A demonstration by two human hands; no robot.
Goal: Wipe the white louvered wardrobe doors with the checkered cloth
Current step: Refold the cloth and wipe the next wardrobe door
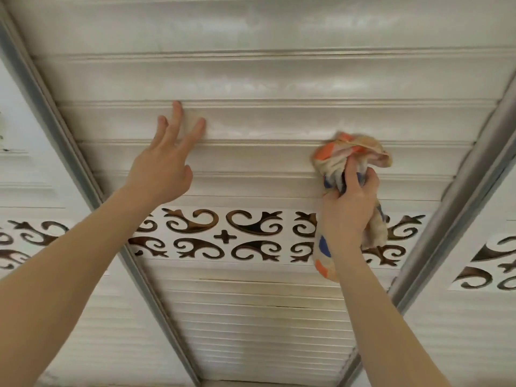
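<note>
- Two hands are up against one white louvered wardrobe door (251,79). What is each doing?
- The left hand (162,166) lies near the door's left edge. Its fingers are straight and spread, the tips touch a slat, and it holds nothing. The right hand (349,208), near the right edge, has its fingers curled tight round the bunched checkered cloth (351,152), which is cream with orange and blue patches. The wad presses a slat just above the brown scrollwork band (223,236), and a loose tail hangs down past the wrist.
- What could go wrong from here?
- Most likely the tail. Left dangling, it could snag in the band's scrolls, which look cut out, or on the grey metal frame rail (458,208) beside it. A wad this tight may also skim the slat faces and miss the grooves between them. Leaning on the bare left hand could leave prints on the slats.
</note>
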